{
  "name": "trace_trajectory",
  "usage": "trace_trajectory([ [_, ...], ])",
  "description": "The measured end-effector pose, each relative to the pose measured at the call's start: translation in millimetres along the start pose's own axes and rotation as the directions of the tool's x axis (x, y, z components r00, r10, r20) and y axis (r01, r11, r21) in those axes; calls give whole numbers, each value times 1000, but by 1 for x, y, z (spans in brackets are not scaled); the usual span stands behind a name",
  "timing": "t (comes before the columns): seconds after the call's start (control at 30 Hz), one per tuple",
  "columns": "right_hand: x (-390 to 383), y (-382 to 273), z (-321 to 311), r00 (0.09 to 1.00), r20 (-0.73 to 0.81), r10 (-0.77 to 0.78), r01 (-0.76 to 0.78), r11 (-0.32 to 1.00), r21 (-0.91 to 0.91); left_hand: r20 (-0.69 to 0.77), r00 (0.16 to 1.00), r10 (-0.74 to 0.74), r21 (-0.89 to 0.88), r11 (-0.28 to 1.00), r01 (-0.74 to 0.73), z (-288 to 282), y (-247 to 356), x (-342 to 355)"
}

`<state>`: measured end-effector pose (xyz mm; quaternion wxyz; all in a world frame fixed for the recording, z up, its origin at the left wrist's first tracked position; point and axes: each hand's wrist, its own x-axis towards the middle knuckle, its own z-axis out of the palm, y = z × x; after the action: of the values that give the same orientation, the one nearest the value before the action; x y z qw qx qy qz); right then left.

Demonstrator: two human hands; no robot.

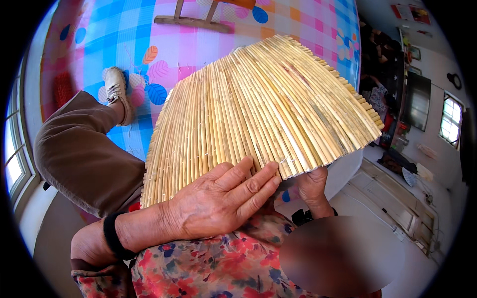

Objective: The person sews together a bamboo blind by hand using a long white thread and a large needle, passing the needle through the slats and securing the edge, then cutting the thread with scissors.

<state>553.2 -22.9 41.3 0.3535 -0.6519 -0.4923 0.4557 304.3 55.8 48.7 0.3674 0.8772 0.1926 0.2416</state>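
A mat of pale yellow stalks [238, 104], laid side by side and stitched with thread, slants across my lap. My left hand [218, 198] lies on its near edge, long fingers pressed together over the top face and thumb out of sight; it grips the mat there. At the near right edge my right hand [313, 186] reaches under the mat, and its fingers are hidden behind the stalks. A small bit of pale thread [287, 160] shows on the top face close to my left fingertips.
A plaid sheet with leaf prints [119, 35] covers the surface under me. My bent leg [89, 149] and a pale shoe [117, 92] are at the left. A wooden stand [191, 22] is at the far side. A window [15, 149] is on the left; furniture lines the right.
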Motion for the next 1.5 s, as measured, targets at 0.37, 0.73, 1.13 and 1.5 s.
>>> trace_trajectory([
  [0.37,-7,-5,-11,986,-65,154,-150,987,58,58,998,10,-167,986,0,-1,-11,4],
  [0.73,-5,0,-8,991,-58,119,-118,993,33,113,993,-22,-220,974,47,-1,-16,7],
  [1.13,6,-10,-9,1000,24,-12,17,967,-253,171,985,-37,-200,977,71,3,-15,9],
  [1.5,10,-10,-4,965,109,238,-240,971,7,201,977,-75,-67,994,90,0,-6,15],
])
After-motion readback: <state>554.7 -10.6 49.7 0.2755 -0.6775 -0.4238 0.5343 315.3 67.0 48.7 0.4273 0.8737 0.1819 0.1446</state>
